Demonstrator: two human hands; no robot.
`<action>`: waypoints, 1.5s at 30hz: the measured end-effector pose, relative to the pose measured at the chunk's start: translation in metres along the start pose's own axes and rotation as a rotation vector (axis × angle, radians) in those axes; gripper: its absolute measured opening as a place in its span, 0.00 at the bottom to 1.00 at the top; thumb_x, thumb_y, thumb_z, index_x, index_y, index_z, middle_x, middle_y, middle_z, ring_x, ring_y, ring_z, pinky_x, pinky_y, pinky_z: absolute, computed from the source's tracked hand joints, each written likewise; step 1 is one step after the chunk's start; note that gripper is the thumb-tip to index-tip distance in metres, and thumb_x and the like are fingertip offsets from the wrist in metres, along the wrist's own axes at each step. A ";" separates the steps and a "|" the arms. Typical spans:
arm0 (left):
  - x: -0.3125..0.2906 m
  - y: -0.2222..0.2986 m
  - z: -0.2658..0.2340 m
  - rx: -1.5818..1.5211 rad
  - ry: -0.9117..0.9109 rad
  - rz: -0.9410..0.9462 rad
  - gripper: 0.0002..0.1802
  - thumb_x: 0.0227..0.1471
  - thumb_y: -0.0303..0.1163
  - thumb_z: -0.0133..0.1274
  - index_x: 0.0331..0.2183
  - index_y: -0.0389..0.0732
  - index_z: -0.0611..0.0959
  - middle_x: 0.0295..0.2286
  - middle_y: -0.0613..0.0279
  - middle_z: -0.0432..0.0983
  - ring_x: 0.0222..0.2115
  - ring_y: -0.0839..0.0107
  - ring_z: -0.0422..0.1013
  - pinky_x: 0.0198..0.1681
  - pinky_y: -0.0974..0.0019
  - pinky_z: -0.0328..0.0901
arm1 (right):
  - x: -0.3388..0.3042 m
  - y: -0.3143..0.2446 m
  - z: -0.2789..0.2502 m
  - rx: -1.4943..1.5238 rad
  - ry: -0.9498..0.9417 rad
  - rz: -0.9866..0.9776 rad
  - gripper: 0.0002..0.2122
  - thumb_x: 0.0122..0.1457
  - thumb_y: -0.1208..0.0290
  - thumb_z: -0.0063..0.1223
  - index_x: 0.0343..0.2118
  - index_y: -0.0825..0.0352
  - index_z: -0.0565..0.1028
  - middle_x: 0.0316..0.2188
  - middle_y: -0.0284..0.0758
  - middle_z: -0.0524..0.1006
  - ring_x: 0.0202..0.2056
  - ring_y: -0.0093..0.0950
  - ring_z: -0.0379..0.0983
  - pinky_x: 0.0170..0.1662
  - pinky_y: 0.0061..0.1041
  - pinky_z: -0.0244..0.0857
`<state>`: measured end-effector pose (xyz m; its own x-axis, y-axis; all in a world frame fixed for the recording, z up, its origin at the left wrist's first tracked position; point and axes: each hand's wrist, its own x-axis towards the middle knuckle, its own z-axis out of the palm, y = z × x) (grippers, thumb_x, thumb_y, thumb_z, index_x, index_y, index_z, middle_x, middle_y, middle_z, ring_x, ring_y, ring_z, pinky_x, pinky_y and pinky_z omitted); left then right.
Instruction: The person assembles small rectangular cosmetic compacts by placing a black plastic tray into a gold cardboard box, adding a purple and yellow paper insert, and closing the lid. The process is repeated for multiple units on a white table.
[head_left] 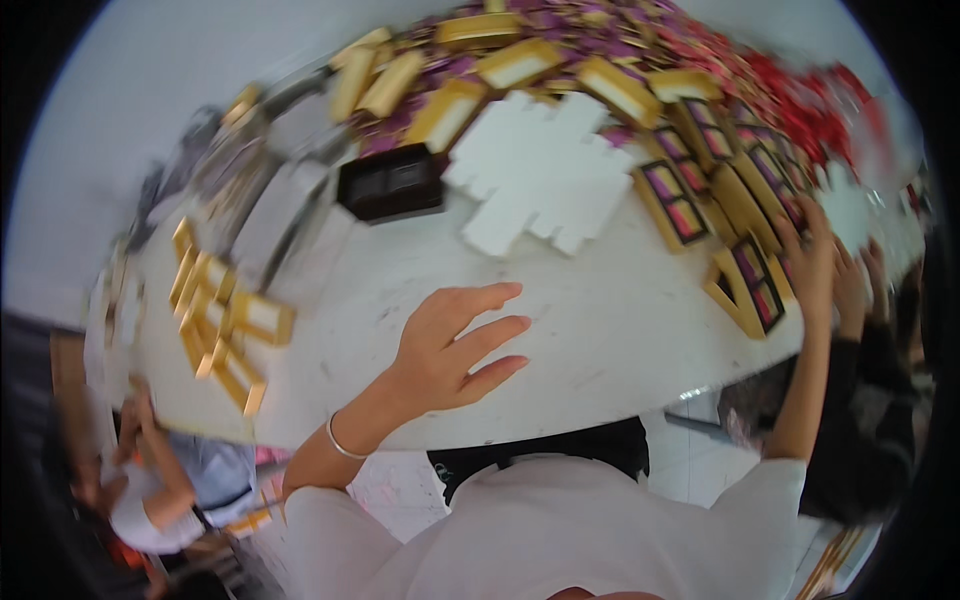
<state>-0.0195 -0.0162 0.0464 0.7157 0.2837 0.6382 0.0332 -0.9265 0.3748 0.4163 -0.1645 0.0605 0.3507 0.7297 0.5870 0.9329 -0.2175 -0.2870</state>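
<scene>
My left hand [450, 348] hovers over the white tabletop with its fingers spread and nothing in them; a bangle circles the wrist. At the right, my right hand [808, 245] is bent around the edge of a gold box [757, 285] with a black-framed insert and pink and yellow panels. Its fingertips are partly hidden. More such gold boxes [675, 205] stand clustered beside it, some overlapping. Beyond my left hand lie a stack of white cut-out card pieces [545, 175] and a dark brown tray [390, 182] with compartments.
Empty gold boxes [225, 300] are piled at the left, near grey stacked pieces [280, 220]. Along the back, more gold boxes [520, 62] border a heap of purple and gold pieces [570, 25] and red wrapped pieces [780, 100]. Other people's hands [855, 285] work close by at the right.
</scene>
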 end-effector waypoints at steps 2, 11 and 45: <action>-0.012 -0.004 -0.016 0.091 0.050 -0.069 0.14 0.41 0.29 0.61 0.34 0.38 0.79 0.41 0.51 0.73 0.35 0.58 0.71 0.38 0.61 0.66 | -0.001 0.011 -0.013 0.044 -0.004 0.025 0.17 0.58 0.66 0.53 0.47 0.70 0.70 0.54 0.42 0.64 0.55 0.37 0.62 0.55 0.30 0.56; -0.011 -0.062 -0.057 0.417 0.230 -0.398 0.12 0.43 0.26 0.59 0.34 0.40 0.80 0.37 0.59 0.74 0.39 0.60 0.68 0.42 0.63 0.63 | 0.036 -0.152 0.043 0.183 -0.033 -0.369 0.13 0.47 0.78 0.59 0.37 0.68 0.75 0.48 0.42 0.70 0.49 0.40 0.67 0.50 0.31 0.62; -0.048 -0.025 0.017 -0.172 -0.183 -0.355 0.42 0.36 0.36 0.67 0.53 0.41 0.66 0.44 0.56 0.69 0.39 0.58 0.66 0.44 0.59 0.60 | 0.065 -0.293 0.162 0.380 -0.282 -0.872 0.08 0.47 0.73 0.57 0.32 0.68 0.75 0.34 0.35 0.72 0.40 0.34 0.67 0.41 0.31 0.62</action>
<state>-0.0427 -0.0111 -0.0050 0.7933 0.5146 0.3255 0.1940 -0.7203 0.6660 0.1522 0.0519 0.0604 -0.5243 0.6737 0.5209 0.7498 0.6551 -0.0926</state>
